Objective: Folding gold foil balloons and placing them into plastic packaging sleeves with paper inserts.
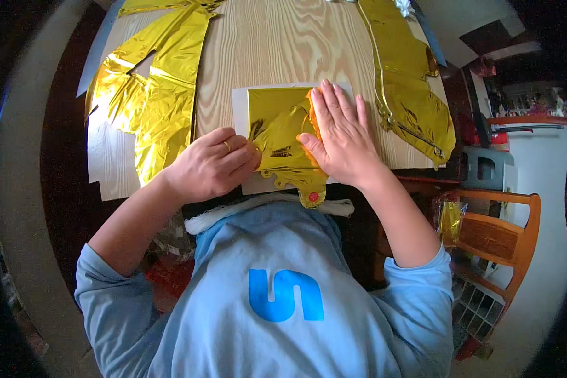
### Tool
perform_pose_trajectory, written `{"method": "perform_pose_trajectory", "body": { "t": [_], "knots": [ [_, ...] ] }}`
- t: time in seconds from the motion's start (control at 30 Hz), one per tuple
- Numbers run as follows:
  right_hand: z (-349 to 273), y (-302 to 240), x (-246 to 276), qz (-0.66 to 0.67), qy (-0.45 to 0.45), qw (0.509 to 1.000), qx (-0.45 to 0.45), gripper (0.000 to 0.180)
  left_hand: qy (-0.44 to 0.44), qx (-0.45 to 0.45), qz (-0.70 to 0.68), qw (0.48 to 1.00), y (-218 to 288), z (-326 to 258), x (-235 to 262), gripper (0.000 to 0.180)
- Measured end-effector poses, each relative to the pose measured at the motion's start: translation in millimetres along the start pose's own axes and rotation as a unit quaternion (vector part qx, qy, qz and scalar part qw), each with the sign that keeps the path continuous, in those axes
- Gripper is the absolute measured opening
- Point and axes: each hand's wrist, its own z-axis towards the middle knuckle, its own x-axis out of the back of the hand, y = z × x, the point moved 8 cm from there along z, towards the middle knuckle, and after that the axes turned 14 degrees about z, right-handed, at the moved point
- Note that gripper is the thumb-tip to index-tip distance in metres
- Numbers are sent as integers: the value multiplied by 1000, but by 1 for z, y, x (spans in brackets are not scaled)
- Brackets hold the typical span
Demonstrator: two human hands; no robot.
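I am pressing my flat, open right hand (340, 135) on the thin, slippery, crinkly gold foil balloon (282, 129) while my left hand (213, 162), beside it, is pinching its edge.

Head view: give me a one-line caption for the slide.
Left hand pinches and right hand flattens a folded gold foil balloon on a white sheet on the wooden table.

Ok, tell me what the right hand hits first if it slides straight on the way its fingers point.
The right hand points away across the table. Just past its fingertips lies the white card's far edge, then bare wooden table; nothing else seems to stand in that line.
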Motion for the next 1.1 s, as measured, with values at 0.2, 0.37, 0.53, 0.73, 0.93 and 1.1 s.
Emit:
{"method": "perform_pose_trajectory", "body": {
  "t": [0.2, 0.37, 0.53, 0.73, 0.93, 1.1],
  "knots": [
    [0, -2, 1, 2, 6, 1000, 4, 77, -52, 149, -84, 984, -14, 2, 6, 22],
    [0, -1, 1, 25, 19, 999, 18, 80, -27, 299, -47, 953, -10, 59, -8, 46],
    [0, 0, 0, 17, 4, 1000, 21, 81, -31, 330, -2, 943, -8, 63, -57, 72],
    [1, -2, 2, 30, 7, 1000, 5, 80, -70, 351, 67, 932, -9, 35, -58, 82],
    [-1, -2, 2, 29, 18, 999, 14, 79, -142, 403, 58, 902, -7, 19, -62, 90],
    [-1, -1, 2, 28, 21, 999, 18, 79, -138, 400, 59, 904, -7, 18, -62, 91]
  ]
}}
